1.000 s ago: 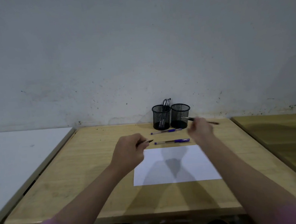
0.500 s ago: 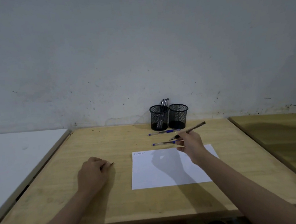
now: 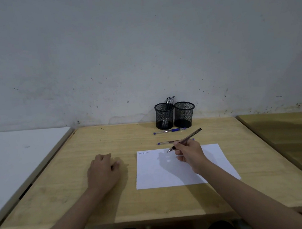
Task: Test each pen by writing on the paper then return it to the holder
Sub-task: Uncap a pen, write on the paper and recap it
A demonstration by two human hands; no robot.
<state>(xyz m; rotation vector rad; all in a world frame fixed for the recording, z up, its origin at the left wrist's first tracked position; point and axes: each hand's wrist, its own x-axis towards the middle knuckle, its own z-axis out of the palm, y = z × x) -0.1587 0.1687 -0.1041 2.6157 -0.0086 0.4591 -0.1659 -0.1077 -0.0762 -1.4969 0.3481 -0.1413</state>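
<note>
Right hand (image 3: 189, 152) pinching dark pen (image 3: 185, 139), tip just above paper (image 3: 181, 166) near top edge. Left hand (image 3: 103, 171) curled on wooden table (image 3: 78, 176), well apart; whether holding anything, cannot tell. Two blue pens (image 3: 169, 131) beyond paper; mesh holders (image 3: 165, 115) at wall, left one with pens.

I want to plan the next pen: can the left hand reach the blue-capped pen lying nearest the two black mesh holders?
Probably yes: the left hand rests on bare wooden table, nothing between it and the blue-capped pen.
</note>
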